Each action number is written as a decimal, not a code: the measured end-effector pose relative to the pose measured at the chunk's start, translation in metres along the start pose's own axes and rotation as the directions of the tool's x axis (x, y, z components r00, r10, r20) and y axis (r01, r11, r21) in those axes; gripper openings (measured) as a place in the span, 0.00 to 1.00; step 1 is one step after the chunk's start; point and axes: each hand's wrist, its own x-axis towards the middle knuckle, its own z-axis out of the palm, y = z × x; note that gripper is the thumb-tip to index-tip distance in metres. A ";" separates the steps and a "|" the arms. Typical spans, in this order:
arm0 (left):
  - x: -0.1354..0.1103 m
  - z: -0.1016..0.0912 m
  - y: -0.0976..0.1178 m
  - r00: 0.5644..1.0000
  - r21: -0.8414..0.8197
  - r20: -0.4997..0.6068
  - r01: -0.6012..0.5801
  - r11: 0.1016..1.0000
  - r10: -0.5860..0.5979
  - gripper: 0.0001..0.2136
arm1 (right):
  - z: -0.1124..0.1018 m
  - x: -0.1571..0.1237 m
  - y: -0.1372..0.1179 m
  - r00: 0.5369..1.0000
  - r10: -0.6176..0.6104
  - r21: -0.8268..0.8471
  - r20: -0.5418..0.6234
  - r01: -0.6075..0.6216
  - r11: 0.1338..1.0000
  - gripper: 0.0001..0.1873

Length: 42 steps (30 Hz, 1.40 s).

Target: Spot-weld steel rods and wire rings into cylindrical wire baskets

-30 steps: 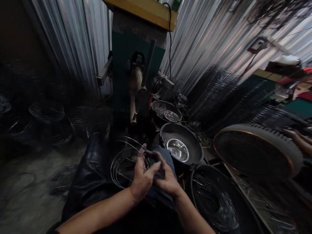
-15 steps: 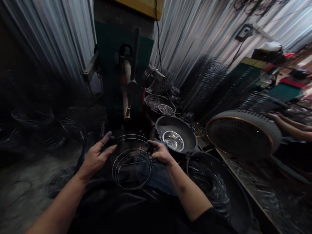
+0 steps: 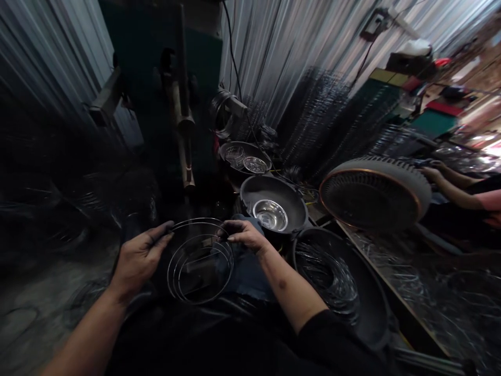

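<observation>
In front of my lap is a round wire frame [image 3: 200, 303] made of several thin metal rings joined by cross wires. My left hand [image 3: 141, 258] pinches its upper left edge between thumb and fingers. The upper right edge is held by my right hand [image 3: 246, 235], its fingertips dark with grime. Between the hands the rings hang tilted. Just past my right hand, a shiny steel bowl [image 3: 271, 215] sits in a dark wide pan [image 3: 295, 201].
A machine with a metal arm [image 3: 186, 151] stands ahead. A second pan [image 3: 227, 148] holds wire pieces. Coiled wire [image 3: 331, 282] fills a large pan at right. Beyond are a fan [image 3: 376, 196], a co-worker's arm [image 3: 454, 188] and stacked wire rings [image 3: 313, 115].
My left thumb and fingers have closed on the wire frame's left edge; they were apart before. My view has turned slightly right and down. My right hand still holds the frame.
</observation>
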 end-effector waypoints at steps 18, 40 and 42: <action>0.017 0.016 -0.011 0.825 0.377 0.055 -0.539 0.753 0.563 0.12 | 0.041 0.027 0.009 0.748 -0.606 -0.513 -0.271 0.420 0.749 0.07; 0.046 0.017 -0.033 0.558 0.613 0.278 -0.730 0.303 0.782 0.13 | 0.037 0.051 0.017 0.516 -0.854 -0.859 0.057 0.461 0.221 0.07; 0.046 0.017 -0.034 0.552 0.603 0.284 -0.739 0.302 0.784 0.14 | 0.037 0.052 0.017 0.518 -0.852 -0.870 0.074 0.452 0.199 0.07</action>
